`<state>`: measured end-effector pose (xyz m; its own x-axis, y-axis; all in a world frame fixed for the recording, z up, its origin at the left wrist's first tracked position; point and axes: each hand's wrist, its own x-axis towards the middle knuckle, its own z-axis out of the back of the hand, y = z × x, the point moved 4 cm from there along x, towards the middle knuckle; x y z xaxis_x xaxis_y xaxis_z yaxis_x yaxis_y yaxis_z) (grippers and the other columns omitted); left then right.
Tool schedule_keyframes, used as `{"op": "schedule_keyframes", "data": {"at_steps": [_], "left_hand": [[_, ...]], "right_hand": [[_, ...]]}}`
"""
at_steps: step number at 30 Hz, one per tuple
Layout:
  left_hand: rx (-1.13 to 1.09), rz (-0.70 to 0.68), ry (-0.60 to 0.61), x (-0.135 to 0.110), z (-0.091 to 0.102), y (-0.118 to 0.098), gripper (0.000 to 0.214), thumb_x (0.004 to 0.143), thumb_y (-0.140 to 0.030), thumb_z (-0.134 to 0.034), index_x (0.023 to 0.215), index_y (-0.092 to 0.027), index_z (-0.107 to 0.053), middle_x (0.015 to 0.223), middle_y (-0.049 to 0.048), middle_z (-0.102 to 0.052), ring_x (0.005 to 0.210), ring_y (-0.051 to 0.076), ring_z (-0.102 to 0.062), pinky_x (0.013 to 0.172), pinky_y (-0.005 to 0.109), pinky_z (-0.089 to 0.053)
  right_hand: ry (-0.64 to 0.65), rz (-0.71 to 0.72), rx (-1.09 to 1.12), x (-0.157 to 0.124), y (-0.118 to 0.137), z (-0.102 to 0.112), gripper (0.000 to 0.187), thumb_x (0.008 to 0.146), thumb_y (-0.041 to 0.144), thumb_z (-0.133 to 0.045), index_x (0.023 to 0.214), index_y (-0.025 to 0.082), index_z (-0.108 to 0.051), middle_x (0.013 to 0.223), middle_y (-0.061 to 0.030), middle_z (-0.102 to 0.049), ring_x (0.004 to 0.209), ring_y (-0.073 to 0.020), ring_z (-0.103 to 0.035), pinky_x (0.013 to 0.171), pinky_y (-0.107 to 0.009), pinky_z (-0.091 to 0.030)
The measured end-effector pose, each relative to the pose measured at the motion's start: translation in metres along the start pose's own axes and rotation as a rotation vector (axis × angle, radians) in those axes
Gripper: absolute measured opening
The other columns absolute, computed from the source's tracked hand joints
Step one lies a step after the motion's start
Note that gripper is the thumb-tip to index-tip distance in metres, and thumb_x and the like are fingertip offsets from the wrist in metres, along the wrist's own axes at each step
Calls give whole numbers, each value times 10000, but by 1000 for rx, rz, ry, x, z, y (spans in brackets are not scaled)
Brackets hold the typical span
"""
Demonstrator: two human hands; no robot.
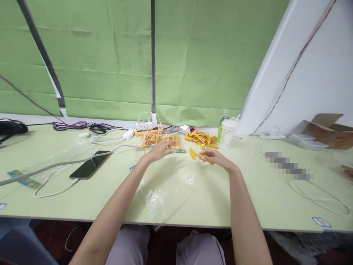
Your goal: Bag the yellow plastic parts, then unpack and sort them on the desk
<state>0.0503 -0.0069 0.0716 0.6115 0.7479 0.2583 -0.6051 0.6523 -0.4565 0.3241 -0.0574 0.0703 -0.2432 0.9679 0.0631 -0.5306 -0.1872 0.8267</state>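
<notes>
My right hand (214,157) is closed around a small orange plastic piece (193,154), whose curved end sticks out to the left of the fingers. My left hand (161,151) reaches over the front of a clear bag of orange plastic parts (170,140), fingers stretched out; whether they touch the bag is unclear. Beside it lies a second bag of orange parts (151,140). Loose orange plastic pieces (202,140) are heaped behind my right hand. Crumpled clear plastic wrapping (156,200) lies between my forearms near the table edge.
A lidded white cup (228,133) and a green-labelled bottle (221,129) stand right of the heap. Behind the bags sits an orange-and-white power strip (149,129). A phone (90,165) with cables lies left. At far right is an open cardboard box (328,130).
</notes>
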Motion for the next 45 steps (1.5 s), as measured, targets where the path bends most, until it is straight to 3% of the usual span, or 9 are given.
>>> {"op": "schedule_keyframes", "data": {"at_steps": [3, 5, 11, 18, 22, 28, 35, 42, 45], "left_hand": [[-69, -29, 373, -26, -7, 24, 734, 668, -537, -686, 1332, -325, -456, 1419, 39, -425, 1301, 284, -381, 1064, 393, -306], [-3, 30, 483, -36, -18, 42, 847, 597, -580, -712, 1357, -345, -424, 1509, 38, -282, 1376, 317, -252, 1108, 449, -218], [204, 332, 325, -33, -37, 70, 822, 765, -693, -416, 1451, -268, -263, 1556, 104, -51, 1416, 335, 45, 1098, 577, -37], [215, 409, 151, -36, -19, 76, 637, 881, -582, -252, 1423, -251, -297, 1558, 93, -78, 1426, 298, -43, 1100, 573, -57], [222, 564, 24, -40, -9, 94, 498, 889, -433, -358, 1341, -231, -407, 1486, 126, -287, 1366, 322, -254, 1060, 544, -229], [101, 704, -202, -45, -1, 115, 425, 763, -283, -580, 1164, -144, -555, 1261, 160, -490, 1145, 254, -506, 958, 322, -386], [-40, 750, -240, -47, 0, 119, 457, 719, -287, -660, 1141, -151, -553, 1163, 131, -571, 1045, 237, -582, 854, 276, -441], [-245, 728, -221, -44, -4, 107, 478, 780, -289, -617, 1214, -163, -462, 1062, 114, -624, 702, 178, -653, 692, 281, -484], [-265, 712, -243, -44, -3, 107, 486, 772, -287, -634, 1204, -152, -456, 941, 85, -654, 725, 188, -656, 716, 281, -482]], "right_hand": [[324, -64, -72, -10, 16, -21, 395, 657, 479, -675, 948, 214, -694, 957, -57, -671, 807, -176, -594, 640, -257, -437], [420, -80, -122, -14, 25, -29, 398, 670, 490, -660, 960, 221, -703, 941, -53, -678, 785, -166, -587, 579, -233, -404], [459, -46, -181, -11, 31, -39, 394, 683, 459, -651, 992, 221, -708, 993, -50, -696, 845, -187, -610, 641, -242, -436], [67, -15, -370, 20, 1, -44, 269, 694, 331, -634, 921, 220, -727, 1030, -38, -703, 960, -227, -614, 859, -301, -447], [-22, 59, -468, 28, -1, -65, 231, 736, 295, -598, 928, 255, -722, 1045, -30, -691, 995, -234, -600, 883, -327, -435], [-16, 100, -411, 31, 2, -76, 214, 741, 300, -607, 913, 270, -730, 1036, -36, -691, 992, -253, -598, 887, -364, -438], [159, 45, -278, 24, 7, -63, 231, 693, 331, -651, 882, 230, -738, 994, -48, -708, 962, -254, -609, 890, -367, -445], [-75, 135, -128, 38, 7, -104, 370, 716, 268, -647, 1078, 195, -647, 1075, -77, -646, 943, -198, -601, 878, -354, -456], [-128, 169, -137, 41, 6, -101, 394, 715, 286, -657, 1101, 214, -627, 1142, -73, -616, 970, -190, -588, 863, -339, -456]]}}
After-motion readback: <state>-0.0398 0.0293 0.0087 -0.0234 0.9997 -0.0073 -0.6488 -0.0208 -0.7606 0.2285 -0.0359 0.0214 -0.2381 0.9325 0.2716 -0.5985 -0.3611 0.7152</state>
